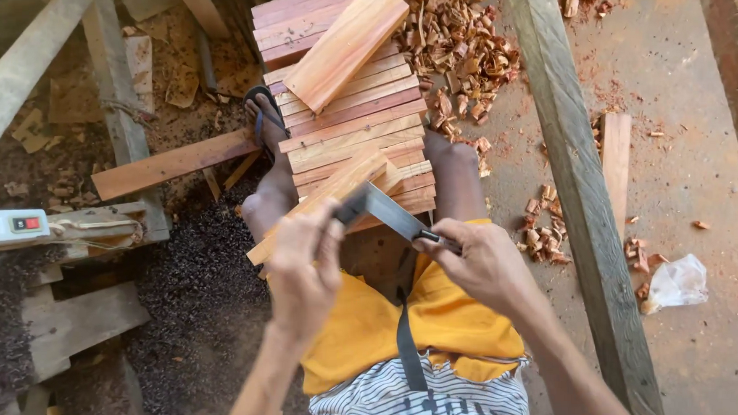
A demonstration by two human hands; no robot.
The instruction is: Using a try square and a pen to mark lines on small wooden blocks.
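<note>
Reddish wood strip (322, 197) lies slanted across my knees, my left grip (303, 274) pinching its near end. My right grip (481, 265) is pressed together around a metal blade (386, 211) resting across the strip, before the stacked boards (352, 120).

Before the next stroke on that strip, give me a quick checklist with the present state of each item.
1. Left hand grips the near end of the wooden strip: ok.
2. Right hand on the handle of the metal blade: ok.
3. Blade rests against the strip: ok.
4. Left fingers away from the blade edge: not ok, they sit right beside it.
5. Strip's far end propped on the stack of boards: ok.
6. Bare legs out of the blade's path: cannot tell, they lie just beneath the work.
</note>
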